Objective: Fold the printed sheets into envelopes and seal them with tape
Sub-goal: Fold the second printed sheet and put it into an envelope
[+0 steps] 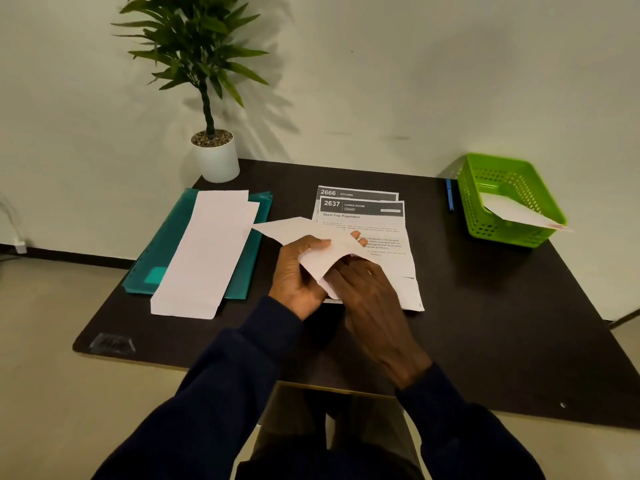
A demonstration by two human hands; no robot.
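A partly folded white sheet (pixel 304 233) with a pointed flap is lifted above the dark table (pixel 485 306). My left hand (pixel 298 275) grips it from below, thumb on top of the paper. My right hand (pixel 367 289) holds the sheet's near right part, fingers curled under it. Beneath both hands lies a stack of printed sheets (pixel 367 216), headed "2637 Living Room" and "2666 Kitchen". A folded white paper (pixel 512 211) leans inside the green basket (pixel 485 223) at the right.
Long folded white sheets (pixel 204 254) lie on a teal plastic folder (pixel 152 265) at the left. A potted plant (pixel 216 157) stands at the back left. A blue pen (pixel 449 195) lies left of the basket. A strip of tape (pixel 110 342) sits near the table's front left corner.
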